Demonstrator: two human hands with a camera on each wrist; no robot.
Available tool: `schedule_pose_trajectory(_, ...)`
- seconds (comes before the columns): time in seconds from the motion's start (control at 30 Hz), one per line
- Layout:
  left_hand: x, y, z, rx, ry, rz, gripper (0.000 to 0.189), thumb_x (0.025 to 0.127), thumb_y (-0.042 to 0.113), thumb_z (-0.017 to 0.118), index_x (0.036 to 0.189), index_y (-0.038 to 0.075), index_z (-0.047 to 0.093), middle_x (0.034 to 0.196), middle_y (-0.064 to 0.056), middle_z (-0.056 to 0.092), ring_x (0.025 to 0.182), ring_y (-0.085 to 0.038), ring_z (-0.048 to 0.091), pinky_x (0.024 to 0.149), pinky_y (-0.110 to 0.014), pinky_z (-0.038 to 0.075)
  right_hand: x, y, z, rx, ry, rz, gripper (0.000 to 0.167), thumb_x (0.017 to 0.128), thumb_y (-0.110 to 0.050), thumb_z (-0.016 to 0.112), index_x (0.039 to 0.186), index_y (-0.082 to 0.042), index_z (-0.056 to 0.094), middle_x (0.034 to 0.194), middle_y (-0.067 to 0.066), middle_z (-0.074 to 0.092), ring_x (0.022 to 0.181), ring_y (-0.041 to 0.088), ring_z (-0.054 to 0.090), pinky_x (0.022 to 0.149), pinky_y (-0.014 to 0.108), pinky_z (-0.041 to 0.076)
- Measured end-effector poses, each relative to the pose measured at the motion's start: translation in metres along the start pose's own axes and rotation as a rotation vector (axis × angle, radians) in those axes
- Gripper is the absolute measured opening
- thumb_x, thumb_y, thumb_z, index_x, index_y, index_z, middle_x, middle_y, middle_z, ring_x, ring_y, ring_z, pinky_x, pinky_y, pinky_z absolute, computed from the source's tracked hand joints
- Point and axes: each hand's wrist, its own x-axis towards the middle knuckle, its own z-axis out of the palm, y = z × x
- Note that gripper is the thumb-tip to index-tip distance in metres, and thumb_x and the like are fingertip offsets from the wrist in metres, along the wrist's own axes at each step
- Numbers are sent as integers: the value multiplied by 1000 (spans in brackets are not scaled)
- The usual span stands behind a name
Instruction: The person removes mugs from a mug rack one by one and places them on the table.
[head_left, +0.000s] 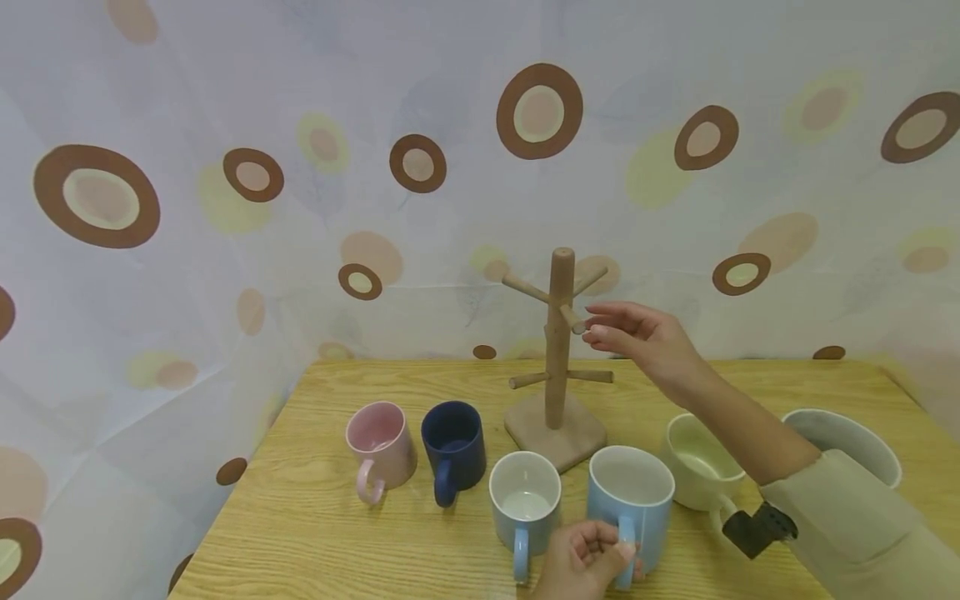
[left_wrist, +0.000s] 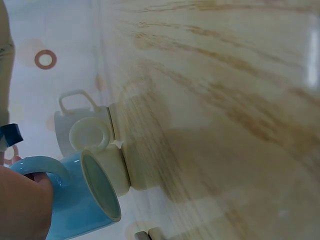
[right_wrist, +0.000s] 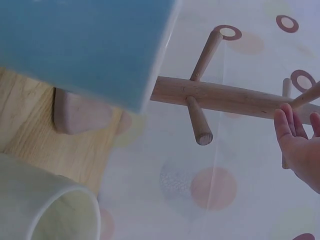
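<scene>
My left hand (head_left: 581, 562) pinches the handle of a light blue mug (head_left: 633, 500) at the front. In the left wrist view, the mug (left_wrist: 75, 200) is tilted, and its underside shows above the table. My right hand (head_left: 648, 333) is raised at the upper pegs of a wooden mug tree (head_left: 558, 350). Its fingers are spread around the tip of the peg that points forward, holding no mug. In the right wrist view, the right hand (right_wrist: 302, 150) has straight fingertips right beside that peg.
Left of the held mug stand a pink mug (head_left: 390, 458), a navy mug (head_left: 461, 450) and another blue mug (head_left: 536, 521) with a white inside. A pale yellow mug (head_left: 697, 467) and a white vessel (head_left: 847, 425), partly behind the right sleeve, are to the right. A patterned curtain (head_left: 450, 75) hangs behind.
</scene>
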Motion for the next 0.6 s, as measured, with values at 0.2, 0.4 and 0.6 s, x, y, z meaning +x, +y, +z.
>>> schedule_pose_trajectory(0.2, 0, -3, -3, 0, -6, 3, 30, 84, 8, 61, 96, -19, 56, 90, -39, 61, 65, 0, 61, 64, -11, 49, 6, -2, 5, -69, -3, 31, 24, 91, -10, 59, 113, -17, 61, 98, -17, 67, 91, 2, 65, 82, 18, 52)
schedule_pose_trajectory(0.4, 1, -6, -2, -16, 0, -15, 27, 84, 8, 61, 96, -17, 57, 86, -30, 65, 65, -1, 62, 64, -11, 49, 11, -7, 8, -174, -8, 59, 35, 89, -16, 62, 118, 4, 58, 96, -19, 67, 92, 1, 63, 82, 16, 51)
schedule_pose_trajectory(0.6, 1, -7, -1, -20, 2, -24, 26, 84, 7, 61, 96, -16, 57, 86, -27, 66, 64, -2, 61, 64, -11, 49, 11, -10, 8, -196, -20, 68, 36, 90, -15, 61, 117, 8, 57, 95, -22, 65, 91, 0, 62, 81, 16, 50)
